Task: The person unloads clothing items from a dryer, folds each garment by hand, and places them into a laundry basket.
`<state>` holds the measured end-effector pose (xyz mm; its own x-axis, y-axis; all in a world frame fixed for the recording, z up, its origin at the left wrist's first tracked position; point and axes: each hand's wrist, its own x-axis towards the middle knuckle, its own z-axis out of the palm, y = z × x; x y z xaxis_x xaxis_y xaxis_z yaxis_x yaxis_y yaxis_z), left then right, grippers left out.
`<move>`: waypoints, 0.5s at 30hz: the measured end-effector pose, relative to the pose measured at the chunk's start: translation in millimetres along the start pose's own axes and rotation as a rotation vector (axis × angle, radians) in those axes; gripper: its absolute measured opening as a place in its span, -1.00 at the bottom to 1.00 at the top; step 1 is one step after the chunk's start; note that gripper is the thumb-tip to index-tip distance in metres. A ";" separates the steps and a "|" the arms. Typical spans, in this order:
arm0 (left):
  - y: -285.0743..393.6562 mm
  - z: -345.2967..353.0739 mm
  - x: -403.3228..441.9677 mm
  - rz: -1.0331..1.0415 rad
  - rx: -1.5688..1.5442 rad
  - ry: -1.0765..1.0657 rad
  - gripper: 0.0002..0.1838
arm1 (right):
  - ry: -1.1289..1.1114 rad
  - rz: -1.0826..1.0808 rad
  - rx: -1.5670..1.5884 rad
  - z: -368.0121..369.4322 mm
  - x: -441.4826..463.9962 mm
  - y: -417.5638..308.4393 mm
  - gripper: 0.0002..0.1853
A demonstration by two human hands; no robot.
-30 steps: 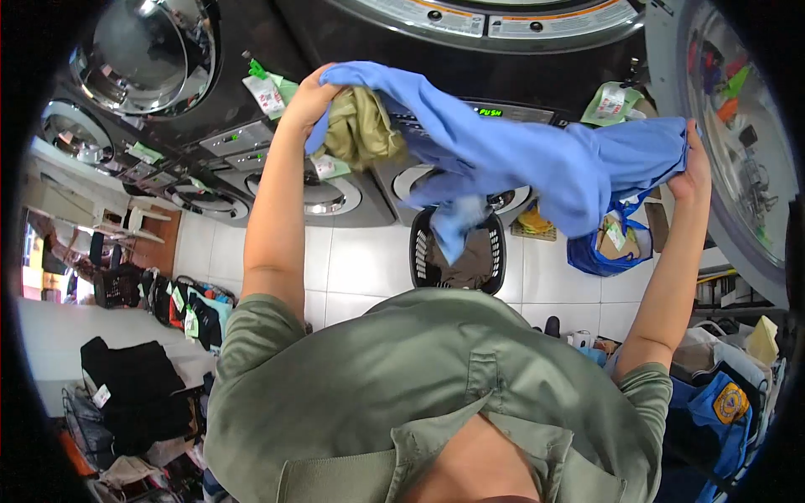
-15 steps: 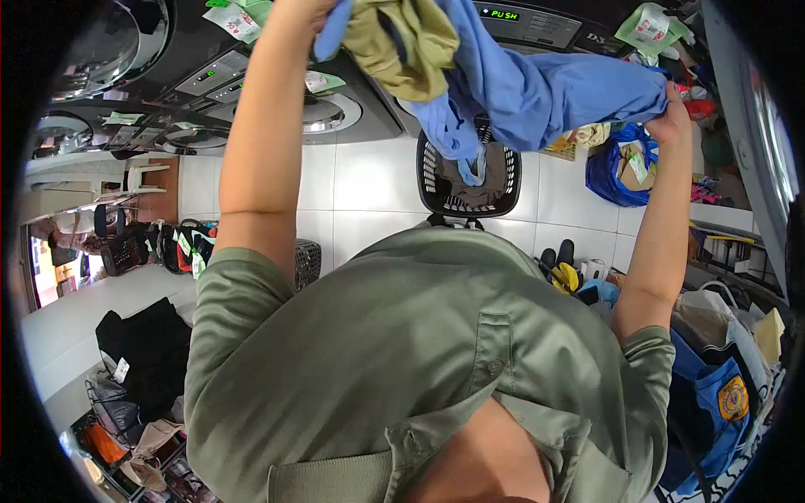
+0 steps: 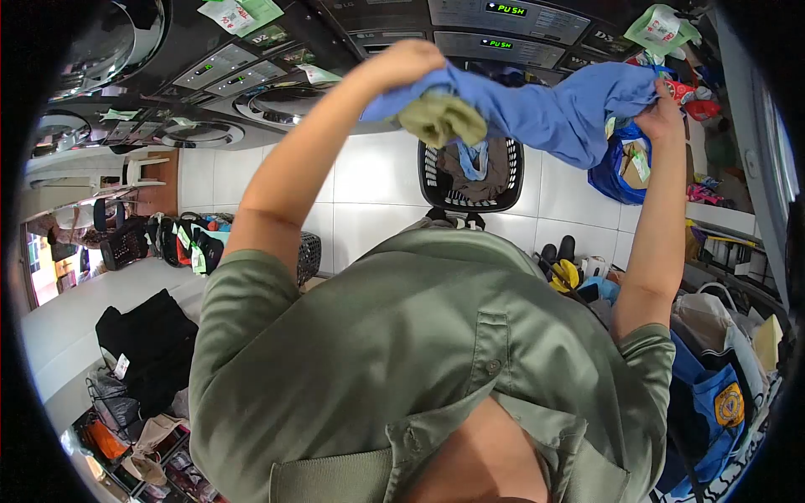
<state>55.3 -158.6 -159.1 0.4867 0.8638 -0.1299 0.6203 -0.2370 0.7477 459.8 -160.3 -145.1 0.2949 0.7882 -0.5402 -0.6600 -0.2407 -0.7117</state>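
Note:
A blue garment (image 3: 545,113) is stretched in the air between my two hands. My left hand (image 3: 408,65) grips its bunched end, and a crumpled olive-green garment (image 3: 442,121) hangs against it just below that hand. At the other end, the fingers of my right hand (image 3: 662,119) are closed on the blue cloth. Below them a black laundry basket (image 3: 429,180) stands on the floor. Dark brown clothes (image 3: 496,172) and a light blue piece of cloth (image 3: 475,161) lie inside it. The blue garment partly covers the view ahead.
Ahead stand stacked black laundry machines with lit panels (image 3: 503,25). A blue bag (image 3: 612,180) sits on the white tiles to the right. Shoes (image 3: 560,251) lie nearer me, beside bags and clothes (image 3: 713,377). A black garment (image 3: 147,352) rests on a white surface at left.
My left hand has come down and to the right, bringing the olive-green garment lower. The blue cloth has lifted off the basket's area; the right hand has shifted only slightly.

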 end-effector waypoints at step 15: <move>64.2 14.1 -4.6 0.068 -0.684 0.280 -0.80 | -0.101 -0.340 0.123 -4.4 -70.8 -27.8 -0.50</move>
<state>101.6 -184.0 -119.7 0.2785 0.9599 0.0333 0.0286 -0.0430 0.9987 460.3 -211.9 -89.0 0.4460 0.8647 -0.2312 -0.6160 0.1091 -0.7801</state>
